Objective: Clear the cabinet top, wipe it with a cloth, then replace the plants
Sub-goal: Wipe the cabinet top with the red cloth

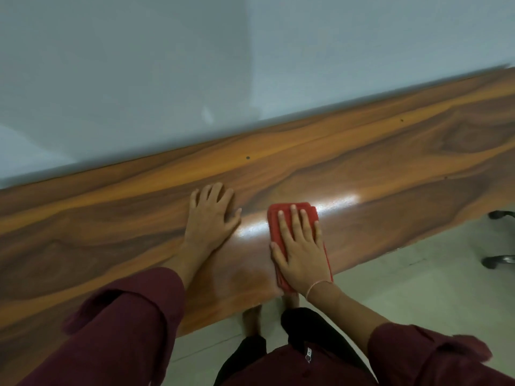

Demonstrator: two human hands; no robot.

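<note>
A long glossy wooden cabinet top [376,162] runs across the view from lower left to upper right. A folded red cloth [278,218] lies on it near the front edge. My right hand [299,246] lies flat on the cloth with fingers spread, pressing it to the wood. My left hand [211,215] rests flat on the bare wood just left of the cloth, fingers apart, holding nothing. No plants are in view.
A pale wall [195,65] stands directly behind the cabinet top. Light floor tiles [418,274] lie below its front edge. Dark chair-base legs [498,260] show at the right edge. My feet are just under the front edge.
</note>
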